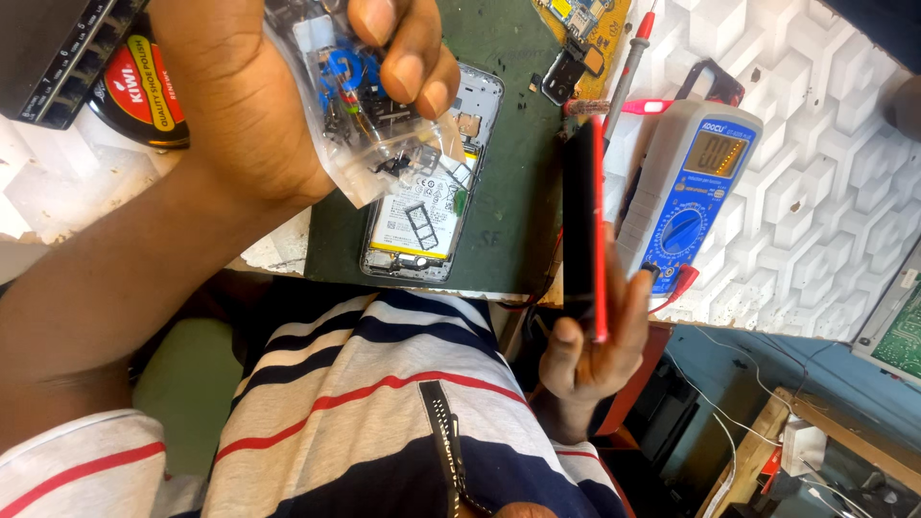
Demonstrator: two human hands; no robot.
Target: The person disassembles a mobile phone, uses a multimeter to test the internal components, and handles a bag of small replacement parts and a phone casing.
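My left hand [240,96] is raised over the bench and pinches a clear plastic bag [384,144] of small blue and black parts between thumb and fingers. Under the bag lies an opened phone [422,221], its back off and its white-labelled battery showing, on a dark green mat [518,144]. My right hand [595,355] is at the bench's near edge. It grips a thin black panel with a red rim [585,221], held upright and seen edge-on, just right of the phone.
A grey and blue multimeter [691,182] with red leads lies right of the panel on a white embossed surface [825,192]. A round tin of polish [144,91] and a black box [58,48] sit at top left. A circuit board [580,19] lies at the top.
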